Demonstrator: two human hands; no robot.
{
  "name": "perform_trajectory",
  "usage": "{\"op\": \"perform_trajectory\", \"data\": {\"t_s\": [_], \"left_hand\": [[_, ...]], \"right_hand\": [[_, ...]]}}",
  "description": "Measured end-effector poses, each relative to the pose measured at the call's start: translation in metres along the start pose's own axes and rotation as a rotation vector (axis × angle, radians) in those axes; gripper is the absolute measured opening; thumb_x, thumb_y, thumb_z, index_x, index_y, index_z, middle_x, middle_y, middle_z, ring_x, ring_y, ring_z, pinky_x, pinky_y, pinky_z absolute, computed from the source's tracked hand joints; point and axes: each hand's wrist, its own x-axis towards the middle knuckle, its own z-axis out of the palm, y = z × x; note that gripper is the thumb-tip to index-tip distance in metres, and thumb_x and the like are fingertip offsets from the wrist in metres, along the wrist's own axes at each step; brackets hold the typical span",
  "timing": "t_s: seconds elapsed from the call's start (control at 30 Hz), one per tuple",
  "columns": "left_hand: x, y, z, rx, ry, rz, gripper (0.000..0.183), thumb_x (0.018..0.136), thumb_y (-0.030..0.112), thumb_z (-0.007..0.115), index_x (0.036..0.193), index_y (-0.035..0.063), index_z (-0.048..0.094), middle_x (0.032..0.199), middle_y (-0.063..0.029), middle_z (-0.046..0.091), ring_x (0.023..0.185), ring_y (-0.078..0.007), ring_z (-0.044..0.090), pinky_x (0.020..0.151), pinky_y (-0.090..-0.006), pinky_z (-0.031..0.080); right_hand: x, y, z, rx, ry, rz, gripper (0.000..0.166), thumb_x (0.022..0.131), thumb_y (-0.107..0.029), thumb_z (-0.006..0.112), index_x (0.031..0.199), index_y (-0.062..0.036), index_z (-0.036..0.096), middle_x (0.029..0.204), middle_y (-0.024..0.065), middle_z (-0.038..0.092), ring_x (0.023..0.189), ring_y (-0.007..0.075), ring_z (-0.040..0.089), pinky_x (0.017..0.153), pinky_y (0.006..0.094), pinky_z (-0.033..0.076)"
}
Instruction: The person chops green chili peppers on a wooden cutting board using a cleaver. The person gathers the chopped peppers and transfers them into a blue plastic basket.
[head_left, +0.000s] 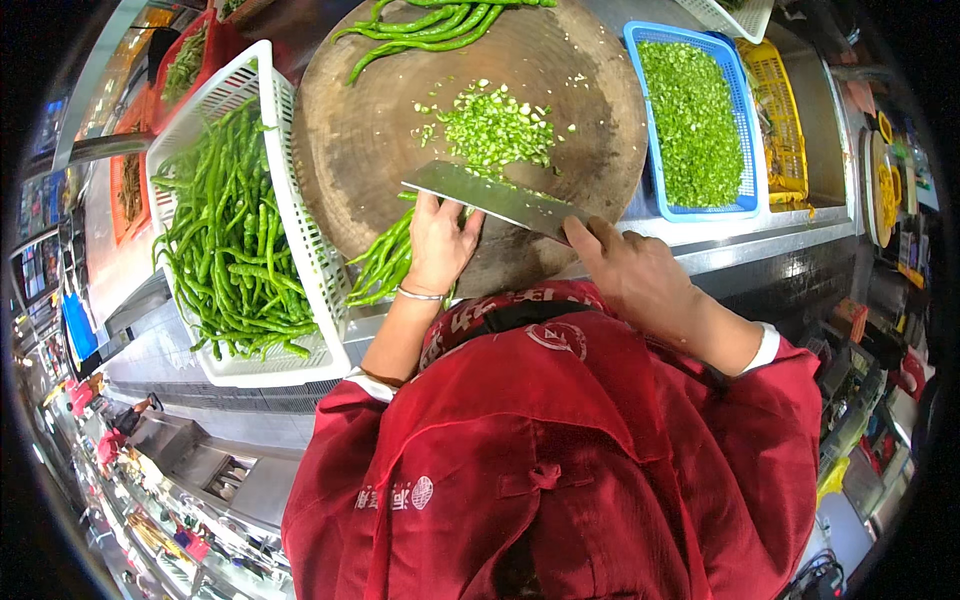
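A round wooden chopping block (375, 135) lies before me. My right hand (637, 270) grips the handle end of a cleaver (495, 201), whose blade slants across the block in front of my left hand. My left hand (442, 244) presses on a bunch of long green chili peppers (386, 259) at the block's near left edge; its fingertips are partly hidden by the blade. Just beyond the blade lies a pile of chopped green pepper (499, 131). More whole peppers (427, 30) rest at the block's far edge.
To the left stands a white plastic basket (289, 165) of whole green peppers. A blue basket (660, 180) of chopped green pieces is on the right, with a yellow basket (795, 135) beyond it. Red and orange baskets (120, 202) stand at the far left. People are in the distance, lower left.
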Motion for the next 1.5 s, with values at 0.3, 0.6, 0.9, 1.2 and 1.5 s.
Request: {"op": "perform_trajectory", "data": {"t_s": [0.3,0.6,0.9,1.2,1.5], "left_hand": [[0.001,0.001,-0.002,-0.101,0.011,-0.002,0.021,0.068,0.000,0.075,0.085,0.0041,0.063,0.108,-0.0169,0.053,0.093,-0.0351,0.058,0.076,-0.0394,0.050],[0.011,0.002,0.002,-0.102,0.056,0.036,0.020,0.069,0.000,0.076,0.083,0.0035,0.061,0.105,-0.0153,0.051,0.086,-0.0334,0.058,0.072,-0.0391,0.049],[0.012,-0.001,0.005,-0.101,0.030,0.005,0.021,0.067,0.001,0.078,0.081,0.0037,0.064,0.102,-0.0149,0.054,0.095,-0.0316,0.058,0.080,-0.0372,0.049],[0.020,0.006,0.003,-0.072,0.038,0.038,0.019,0.069,0.001,0.077,0.082,0.0040,0.064,0.100,-0.0156,0.054,0.089,-0.0331,0.058,0.074,-0.0389,0.049],[0.022,0.005,0.006,-0.116,0.013,0.012,0.021,0.068,0.002,0.079,0.083,0.0053,0.064,0.101,-0.0131,0.054,0.091,-0.0305,0.059,0.074,-0.0371,0.050]], "right_hand": [[0.036,0.016,0.006,0.168,-0.131,0.004,0.039,0.081,-0.009,0.054,0.116,0.0052,0.044,0.069,0.0209,0.064,0.065,0.0366,0.067,0.055,0.0436,0.052],[0.028,0.035,-0.004,0.132,-0.008,0.025,0.032,0.081,-0.006,0.053,0.111,0.0020,0.044,0.072,0.0207,0.063,0.060,0.0379,0.065,0.053,0.0438,0.052],[0.052,0.023,0.015,0.164,-0.091,0.005,0.030,0.081,-0.005,0.054,0.108,0.0009,0.043,0.070,0.0190,0.064,0.063,0.0376,0.066,0.053,0.0455,0.052],[0.030,0.021,-0.020,0.124,-0.078,0.029,0.039,0.080,-0.002,0.054,0.117,0.0012,0.043,0.065,0.0162,0.062,0.066,0.0371,0.065,0.056,0.0453,0.051],[0.061,0.031,0.016,0.120,-0.003,0.030,0.034,0.076,0.000,0.055,0.109,0.0003,0.043,0.069,0.0195,0.064,0.066,0.0390,0.065,0.055,0.0452,0.050]]}}
